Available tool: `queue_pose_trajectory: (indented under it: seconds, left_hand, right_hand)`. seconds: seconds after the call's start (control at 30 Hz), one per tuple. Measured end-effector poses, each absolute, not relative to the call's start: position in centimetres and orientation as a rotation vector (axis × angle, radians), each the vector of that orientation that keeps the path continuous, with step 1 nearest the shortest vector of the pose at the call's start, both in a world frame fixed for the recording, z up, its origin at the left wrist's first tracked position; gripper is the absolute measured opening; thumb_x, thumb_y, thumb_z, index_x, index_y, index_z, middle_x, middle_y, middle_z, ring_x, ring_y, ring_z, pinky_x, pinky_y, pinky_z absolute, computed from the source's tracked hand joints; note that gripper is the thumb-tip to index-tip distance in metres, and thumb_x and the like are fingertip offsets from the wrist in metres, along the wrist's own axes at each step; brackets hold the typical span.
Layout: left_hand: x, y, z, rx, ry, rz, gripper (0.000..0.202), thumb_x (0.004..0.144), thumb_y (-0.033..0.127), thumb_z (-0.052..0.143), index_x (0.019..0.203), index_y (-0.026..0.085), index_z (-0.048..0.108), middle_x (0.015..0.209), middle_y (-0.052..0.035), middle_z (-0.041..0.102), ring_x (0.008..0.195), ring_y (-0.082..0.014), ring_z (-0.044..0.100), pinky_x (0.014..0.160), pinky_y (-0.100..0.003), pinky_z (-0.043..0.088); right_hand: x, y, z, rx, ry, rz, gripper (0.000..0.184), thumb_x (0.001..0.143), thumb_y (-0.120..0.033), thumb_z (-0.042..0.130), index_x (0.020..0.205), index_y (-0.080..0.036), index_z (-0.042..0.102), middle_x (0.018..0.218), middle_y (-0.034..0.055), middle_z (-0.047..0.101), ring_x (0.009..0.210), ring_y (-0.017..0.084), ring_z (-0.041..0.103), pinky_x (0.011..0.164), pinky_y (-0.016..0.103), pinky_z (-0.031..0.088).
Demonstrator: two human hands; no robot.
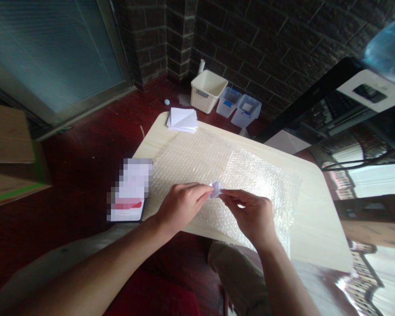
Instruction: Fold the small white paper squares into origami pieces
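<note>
Between my two hands is a small folded piece of white paper (215, 189), held above a sheet of bubble wrap (197, 153). My left hand (184, 204) pinches the paper's left side between thumb and fingers. On the other side, the thumb and fingertips of my right hand (252, 213) grip its right edge. The paper looks creased, with a shaded hollow in its middle; its finer folds are too small to make out. Under the bubble wrap lies a pale wooden table (316, 210).
A stack of white paper (182, 119) lies at the table's far left corner. By the left edge is a phone-like screen (128, 193), partly blurred. A cream basket (206, 94) and two clear plastic boxes (246, 109) stand on the floor beyond. Cardboard boxes (13, 149) are at left.
</note>
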State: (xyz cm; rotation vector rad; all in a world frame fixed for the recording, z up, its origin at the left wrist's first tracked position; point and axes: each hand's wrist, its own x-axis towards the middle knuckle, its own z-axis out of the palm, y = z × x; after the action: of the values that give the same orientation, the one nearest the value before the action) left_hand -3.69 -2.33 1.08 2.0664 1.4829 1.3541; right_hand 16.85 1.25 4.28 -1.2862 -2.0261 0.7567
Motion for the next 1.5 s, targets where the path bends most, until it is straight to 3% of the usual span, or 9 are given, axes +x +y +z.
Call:
queue_pose_trajectory:
  seconds: [0.2,0.33,0.53,0.67,0.83,1.03,1.23,1.5]
  left_hand:
    - [-3.4,-2.4,0.7,2.063,1.502,1.287,0.017,0.096,0.011,0.065,0.085,0.017,0.077,0.078,-0.0045,0.080,0.067,-0.0167,0.074,0.063,-0.027,0.049]
    - [-3.4,-2.2,0.9,1.943,1.555,1.334,0.013,0.091,0.009,0.069,0.084,0.017,0.077,0.077,-0.0034,0.079,0.065,-0.0156,0.072,0.063,-0.026,0.048]
    - [-3.6,-1.7,0.9,1.616,1.494,1.413,0.008,0.089,0.015,0.073,0.094,0.019,0.079,0.086,-0.0029,0.082,0.073,-0.0154,0.077,0.069,-0.024,0.057]
    - [-3.6,-1.5,0.6,1.317,1.378,1.443,0.010,0.091,0.024,0.075,0.098,0.018,0.079,0.092,-0.0057,0.083,0.081,-0.0193,0.080,0.074,-0.027,0.062]
    - [-3.7,-1.3,0.6,1.150,1.276,1.455,0.016,0.090,0.030,0.077,0.099,0.017,0.078,0.089,-0.0081,0.082,0.077,-0.0206,0.079,0.072,-0.029,0.063]
    - [-3.5,-1.5,0.5,1.239,1.303,1.456,0.015,0.091,0.029,0.076,0.101,0.017,0.078,0.096,-0.0089,0.082,0.086,-0.0220,0.080,0.078,-0.030,0.065]
    - [-3.3,-1.7,0.6,1.207,1.251,1.437,0.017,0.090,0.026,0.076,0.105,0.017,0.077,0.098,-0.0088,0.082,0.090,-0.0224,0.080,0.080,-0.029,0.065]
    - [-3.3,-1.1,1.1,1.008,1.104,1.429,0.019,0.085,0.028,0.083,0.098,0.014,0.076,0.093,-0.0090,0.081,0.087,-0.0202,0.079,0.081,-0.027,0.064]
  right_hand:
    - [16.7,1.2,3.9,-1.317,-2.036,0.800,0.010,0.091,-0.023,0.078,0.095,-0.028,0.086,0.086,0.0001,0.085,0.076,0.024,0.083,0.067,0.030,0.064]
    - [16.8,1.5,3.5,-1.373,-1.906,1.022,0.010,0.090,-0.031,0.079,0.097,-0.026,0.084,0.087,0.0036,0.085,0.078,0.025,0.083,0.068,0.033,0.064]
    - [16.7,1.9,3.6,-1.259,-1.524,1.374,0.039,0.079,-0.035,0.091,0.113,-0.021,0.078,0.081,0.0046,0.080,0.073,0.021,0.076,0.068,0.033,0.061]
    - [16.5,2.0,4.1,-1.168,-1.253,1.499,0.045,0.087,-0.038,0.084,0.127,-0.022,0.072,0.085,0.0038,0.079,0.074,0.021,0.076,0.071,0.035,0.063]
    - [16.4,2.4,3.9,-1.144,-0.984,1.625,0.033,0.092,-0.045,0.073,0.113,-0.019,0.076,0.083,0.0061,0.078,0.071,0.022,0.077,0.064,0.033,0.062]
    - [15.8,1.9,4.3,-1.194,-1.102,1.792,0.032,0.084,-0.048,0.083,0.088,-0.017,0.077,0.085,0.0087,0.077,0.069,0.018,0.070,0.062,0.028,0.056]
    - [15.6,1.9,4.5,-1.186,-1.096,1.771,0.032,0.081,-0.047,0.087,0.089,-0.017,0.079,0.074,0.0043,0.070,0.069,0.016,0.064,0.062,0.026,0.052]
    - [15.7,1.8,4.2,-1.164,-1.155,1.696,0.026,0.082,-0.044,0.086,0.077,-0.020,0.076,0.067,0.0017,0.067,0.064,0.015,0.057,0.063,0.028,0.047]
